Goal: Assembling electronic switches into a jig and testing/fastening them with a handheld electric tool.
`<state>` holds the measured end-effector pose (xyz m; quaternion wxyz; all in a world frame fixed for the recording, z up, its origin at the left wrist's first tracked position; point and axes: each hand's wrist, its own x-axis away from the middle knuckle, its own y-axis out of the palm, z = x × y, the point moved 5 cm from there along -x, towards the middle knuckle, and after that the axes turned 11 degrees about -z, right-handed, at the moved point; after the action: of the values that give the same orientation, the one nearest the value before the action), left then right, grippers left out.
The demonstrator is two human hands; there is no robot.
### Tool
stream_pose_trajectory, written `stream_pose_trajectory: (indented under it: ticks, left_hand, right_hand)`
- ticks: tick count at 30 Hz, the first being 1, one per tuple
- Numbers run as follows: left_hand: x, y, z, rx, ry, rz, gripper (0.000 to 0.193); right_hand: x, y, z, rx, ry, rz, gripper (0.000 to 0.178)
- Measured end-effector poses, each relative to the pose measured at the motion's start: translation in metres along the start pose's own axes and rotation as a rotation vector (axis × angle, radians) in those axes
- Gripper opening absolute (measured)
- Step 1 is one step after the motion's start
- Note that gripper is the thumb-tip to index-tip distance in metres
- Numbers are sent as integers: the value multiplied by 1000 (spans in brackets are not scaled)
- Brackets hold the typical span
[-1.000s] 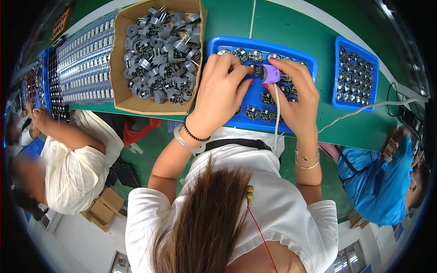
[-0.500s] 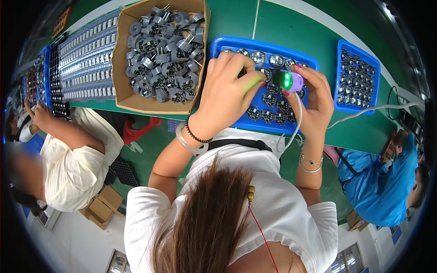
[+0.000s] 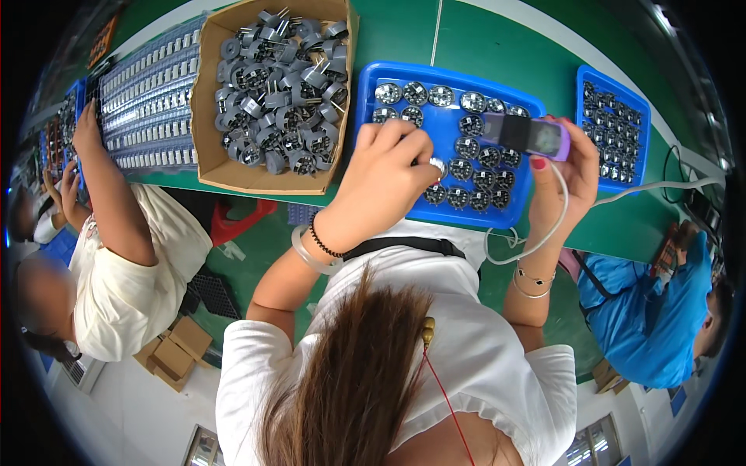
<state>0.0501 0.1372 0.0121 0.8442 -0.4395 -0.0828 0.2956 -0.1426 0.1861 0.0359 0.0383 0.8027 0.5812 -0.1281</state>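
Note:
My right hand grips a purple handheld device with a black band around it and a white cable trailing from its end. It is above the right part of a blue tray. In the tray lie several round, shiny electronic parts in rows. My left hand is over the tray's left front part, thumb and index finger closed on one round part. Its other fingers are curled and hide some of the tray.
Left of the tray stands a cardboard box of grey round components with pins. Farther left are clear strips of small white parts. A second blue tray is at right. Co-workers sit on both sides, one in white, one in blue.
My right hand has moved right and turned the device; its green light no longer shows. My left hand has come down and left, away from the device. The left co-worker's arm has risen.

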Motion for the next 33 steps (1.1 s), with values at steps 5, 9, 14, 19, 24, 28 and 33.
stream_pose_trajectory:
  ticks: [5, 9, 14, 19, 24, 28, 33]
  left_hand:
    - [-4, -4, 5, 52, 3, -74, 23]
    - [-20, -16, 2, 74, -49, 13, 17]
    - [-40, -9, -17, -38, -215, 286, 15]
    - [-41, -4, -14, -74, -178, 282, 10]
    - [-38, -13, -8, -12, -101, 317, 9]
    - [-35, -18, -8, -2, -118, 295, 11]
    - [-30, -15, -2, -62, -62, 218, 13]
  right_hand:
    - [-6, 21, 1, 151, -74, -193, 45]
    - [-13, 30, 4, 342, -99, -252, 42]
    - [-18, 34, 3, 433, -121, -266, 43]
    - [-21, 30, 2, 425, -117, -177, 40]
    - [-20, 28, 0, 399, -123, -219, 40]
    - [-15, 23, 2, 280, -99, -245, 42]
    - [-6, 11, 8, 64, 51, -92, 44]
